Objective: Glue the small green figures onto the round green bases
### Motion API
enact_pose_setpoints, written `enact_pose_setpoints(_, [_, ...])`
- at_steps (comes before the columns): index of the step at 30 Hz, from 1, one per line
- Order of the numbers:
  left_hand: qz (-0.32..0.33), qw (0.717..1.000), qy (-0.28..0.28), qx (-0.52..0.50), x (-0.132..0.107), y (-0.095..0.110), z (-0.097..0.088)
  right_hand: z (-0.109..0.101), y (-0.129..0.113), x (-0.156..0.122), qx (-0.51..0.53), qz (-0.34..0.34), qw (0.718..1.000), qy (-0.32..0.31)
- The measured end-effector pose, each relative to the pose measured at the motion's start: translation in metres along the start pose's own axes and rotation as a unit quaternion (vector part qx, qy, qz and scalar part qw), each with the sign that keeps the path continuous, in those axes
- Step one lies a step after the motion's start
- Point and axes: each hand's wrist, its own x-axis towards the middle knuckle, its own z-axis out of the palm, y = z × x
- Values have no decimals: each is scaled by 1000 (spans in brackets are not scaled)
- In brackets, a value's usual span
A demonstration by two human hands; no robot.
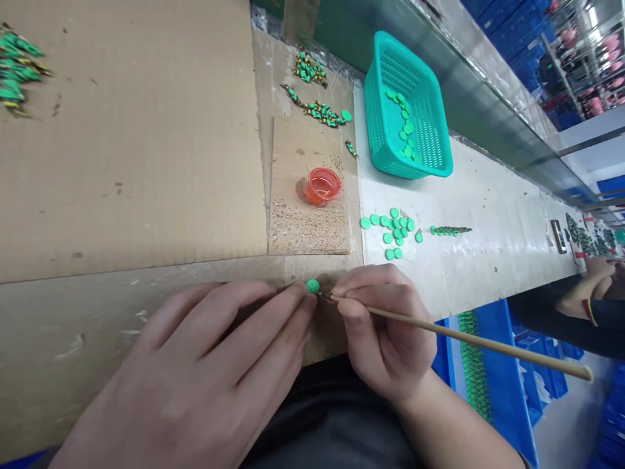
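My left hand [219, 365] pinches a small green button-like disc [313, 286] at its fingertips, close to the table's front edge. In my right hand [385, 326] is a thin wooden stick [469, 337], held like a pen. Its dark, narrow tip points left and comes right beside the disc; whether they touch I cannot tell. Beyond the hands, a red cup [324, 186] with clear liquid stands on a cardboard piece [297, 146] covered with tiny specks. More loose green discs [398, 232] lie to the right of the cardboard.
A turquoise basket [437, 120] holding several green discs stands at the back. Small green-and-black pieces [325, 114] lie in piles behind the cup, with others [18, 68] far left. A row of green pieces [449, 230] lies right. Another person's arm [581, 303] shows at the right edge.
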Motion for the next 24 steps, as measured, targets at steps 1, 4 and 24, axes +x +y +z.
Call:
enact_pose_setpoints(1, [0, 1000, -1, 0, 0, 0, 0, 0, 0, 1, 0, 1, 1000, -5])
enact_pose_setpoints(4, [0, 1000, -6, 3, -1, 0, -2, -1, -1, 2, 2, 10, 1000, -14])
enact_pose_setpoints(24, [17, 999, -25, 18, 3, 1, -5, -1, 1, 0, 4, 19, 1000, -16])
